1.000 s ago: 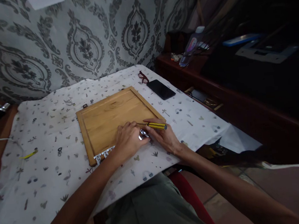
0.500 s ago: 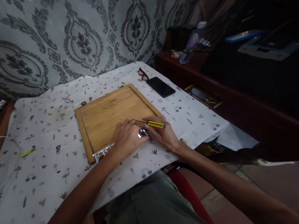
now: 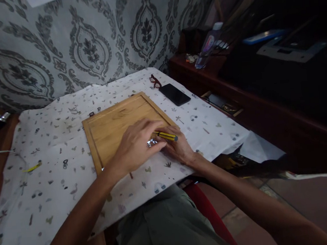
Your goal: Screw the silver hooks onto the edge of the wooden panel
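Observation:
A framed wooden panel (image 3: 109,129) lies on the patterned cloth. My right hand (image 3: 180,146) rests at its near right corner, fingers wrapped round a yellow and black screwdriver (image 3: 167,136). My left hand (image 3: 134,146) is just left of it, over the panel's near edge, thumb stretched toward the right hand and fingers arched apart from the thumb. Between the hands shows a shiny metal piece (image 3: 152,142); whether the left fingertips touch anything is hidden. Another bit of metal (image 3: 103,168) peeks out by my left wrist at the panel's near left corner.
A black phone (image 3: 174,94) and red glasses (image 3: 155,81) lie beyond the panel on the right. A yellow item (image 3: 33,167) is on the cloth at left. On the dark red furniture at right stands a clear bottle (image 3: 208,45), above an open drawer (image 3: 222,104).
My left hand has lifted and its fingers have spread toward my right hand, its forearm now covering most of the metal pieces along the near edge. The screwdriver stays in my right hand.

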`<state>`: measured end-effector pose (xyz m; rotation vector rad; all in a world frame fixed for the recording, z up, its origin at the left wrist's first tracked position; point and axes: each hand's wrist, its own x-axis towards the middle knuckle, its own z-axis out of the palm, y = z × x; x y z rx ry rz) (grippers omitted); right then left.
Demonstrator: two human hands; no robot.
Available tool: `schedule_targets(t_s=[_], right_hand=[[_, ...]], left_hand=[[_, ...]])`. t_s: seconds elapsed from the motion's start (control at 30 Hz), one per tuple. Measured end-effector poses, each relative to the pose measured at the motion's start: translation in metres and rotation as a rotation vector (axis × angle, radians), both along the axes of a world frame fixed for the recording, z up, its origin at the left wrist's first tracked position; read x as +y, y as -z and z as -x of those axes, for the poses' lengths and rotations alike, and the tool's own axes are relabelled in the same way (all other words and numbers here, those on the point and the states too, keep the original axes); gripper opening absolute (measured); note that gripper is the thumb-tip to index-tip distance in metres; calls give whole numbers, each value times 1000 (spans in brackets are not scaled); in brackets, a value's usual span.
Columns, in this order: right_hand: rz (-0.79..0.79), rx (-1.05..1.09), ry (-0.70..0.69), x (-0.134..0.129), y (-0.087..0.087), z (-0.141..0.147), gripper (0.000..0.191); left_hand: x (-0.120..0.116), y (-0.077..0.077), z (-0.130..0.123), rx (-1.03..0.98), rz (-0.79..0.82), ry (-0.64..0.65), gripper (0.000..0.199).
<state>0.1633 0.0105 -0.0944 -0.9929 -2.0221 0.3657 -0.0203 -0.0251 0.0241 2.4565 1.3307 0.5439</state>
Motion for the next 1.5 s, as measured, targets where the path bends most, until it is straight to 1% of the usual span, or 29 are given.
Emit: schedule_targets(t_s=[0.07,0.1,0.2,0.33,0.4,0.47,0.5,0.57,0.67,0.73,0.77,0.83,0.9,0.97,1.07,1.13,1.23,1.33,1.43,1.5], right_hand=[[-8,3,4,1,4,-1,27],[-12,2,4,2,5,-2,26],[-17,-14,-10,3,8,-4,21],[-4,-32,-12,4,10,-5,19],[6,-39,-7,4,10,-5,24],[14,-49,1,4,9,-4,29],[17,-55,2,4,8,-4,31],[26,-66,-9,2,4,-3,34],[49,-64,-17,-1,-4,-1,42],[66,-53,-2,-4,-8,0,48],[72,-49,4,-4,-9,0,50],[81,-43,9,-4,-9,1,53],[86,-36,11,-4,-8,1,56],[88,-25,14,-3,-7,1,58],[96,-5,15,-2,-7,1,62],[104,1,10,-2,-7,1,65],[113,-3,9,-3,-9,1,64],[122,-4,14,-4,-9,0,60],[130,2,10,-4,-10,0,58],[133,2,7,-4,-11,0,59]], left_hand=[[-2,-3,-7,45,-47,113,35],[-3,-3,-10,94,-68,147,31],[2,4,-17,204,-105,172,23],[16,21,-18,138,-146,162,19],[23,28,-17,90,-150,183,15],[28,32,-15,61,-162,201,10],[29,32,-14,44,-181,201,9],[30,26,-10,-26,-256,177,11],[30,8,3,-214,-388,108,14],[30,-5,15,-290,-398,53,13],[29,-9,20,-279,-355,11,14],[29,-11,30,-177,-222,-27,19],[30,-7,34,-22,-45,-56,17],[29,1,34,130,99,-86,12],[28,10,26,278,233,-85,16],[28,12,20,323,254,-71,18],[31,16,14,348,235,-77,20],[33,19,8,357,224,-91,32],[29,20,-2,413,213,-121,45],[26,20,-10,462,199,-146,48]])
